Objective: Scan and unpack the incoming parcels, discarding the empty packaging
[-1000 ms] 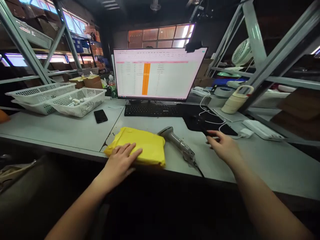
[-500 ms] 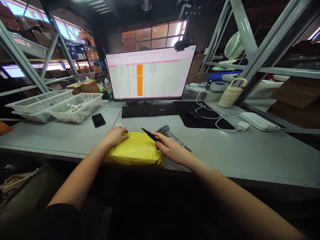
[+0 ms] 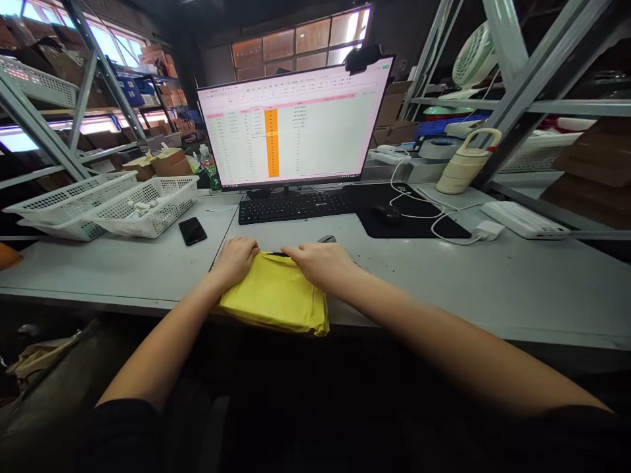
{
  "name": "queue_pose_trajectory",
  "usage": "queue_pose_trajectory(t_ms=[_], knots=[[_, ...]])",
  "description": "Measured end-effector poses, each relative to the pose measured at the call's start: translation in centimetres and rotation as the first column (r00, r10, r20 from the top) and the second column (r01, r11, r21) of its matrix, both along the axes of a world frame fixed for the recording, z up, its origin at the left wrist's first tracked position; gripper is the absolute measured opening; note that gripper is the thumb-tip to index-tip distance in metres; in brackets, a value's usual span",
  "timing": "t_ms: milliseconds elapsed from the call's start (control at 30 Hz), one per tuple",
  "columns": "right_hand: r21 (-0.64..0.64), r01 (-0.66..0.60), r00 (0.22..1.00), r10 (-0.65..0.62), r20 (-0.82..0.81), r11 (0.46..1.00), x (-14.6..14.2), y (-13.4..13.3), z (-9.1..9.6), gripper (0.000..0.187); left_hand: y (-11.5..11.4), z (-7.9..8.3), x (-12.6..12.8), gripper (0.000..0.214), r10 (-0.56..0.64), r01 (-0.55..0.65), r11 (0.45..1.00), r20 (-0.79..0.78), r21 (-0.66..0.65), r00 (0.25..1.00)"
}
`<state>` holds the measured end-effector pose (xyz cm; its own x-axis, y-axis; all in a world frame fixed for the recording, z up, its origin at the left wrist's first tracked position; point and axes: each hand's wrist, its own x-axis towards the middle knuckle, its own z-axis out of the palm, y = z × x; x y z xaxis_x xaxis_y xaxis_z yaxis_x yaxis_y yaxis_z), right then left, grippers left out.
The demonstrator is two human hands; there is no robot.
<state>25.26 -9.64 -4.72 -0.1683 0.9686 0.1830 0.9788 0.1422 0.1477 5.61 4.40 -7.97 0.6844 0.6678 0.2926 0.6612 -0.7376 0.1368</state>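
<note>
Head camera view: at lower center of the frame, a yellow package [image 3: 273,295] lies at the near edge of a pale desk [image 3: 453,282], a person's two bare hands at its far side. The left hand [image 3: 236,261] grips the package's far left corner, fingers bent over the edge. The right hand [image 3: 320,263] is closed around a black knife [image 3: 277,254], mostly hidden by the fingers, its visible end lying along the package's far edge. Just beyond the right hand shows a sliver of a gray scanner [image 3: 327,239]. Farther back, a phone [image 3: 192,231] lies left of center, near white baskets [image 3: 170,213]; a keyboard [image 3: 296,206] sits mid-frame, a mouse [image 3: 387,214] on a black pad [image 3: 419,228] to its right. Behind them stands a monitor [image 3: 325,144] showing a spreadsheet; a fan [image 3: 474,56] stands at upper right.
</note>
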Motion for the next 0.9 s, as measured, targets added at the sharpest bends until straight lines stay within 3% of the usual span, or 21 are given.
queue_pose_trajectory(t_ms=[267,567,700,800,900], knots=[[0.012,-0.133,0.979,0.13,0.157,0.991,-1.2,-0.4,2.7,0.041,-0.9,0.1,-0.9,0.021,0.105,-0.106,0.994,0.114,0.009,0.988],[-0.035,-0.12,0.945,0.125,0.303,0.992,-3.6,-1.3,3.4,0.036,-2.5,0.1,-1.2,0.021,0.159,-0.168,0.985,0.202,0.032,0.966],[-0.031,-0.023,0.924,0.033,0.38,0.999,-1.5,-2.6,5.7,0.033,-3.6,0.4,-2.0,0.019,0.137,-0.167,0.982,0.273,0.089,0.952],[0.04,0.034,0.907,-0.047,0.419,0.999,1.1,-4.7,7.7,0.041,-3.9,0.1,-2.2,0.019,0.128,-0.162,0.982,0.287,0.097,0.949],[0.117,0.149,0.905,-0.183,0.383,0.982,5.0,-6.2,7.6,0.055,-3.6,-0.3,-2.2,0.021,0.171,-0.194,0.979,0.272,0.061,0.947]])
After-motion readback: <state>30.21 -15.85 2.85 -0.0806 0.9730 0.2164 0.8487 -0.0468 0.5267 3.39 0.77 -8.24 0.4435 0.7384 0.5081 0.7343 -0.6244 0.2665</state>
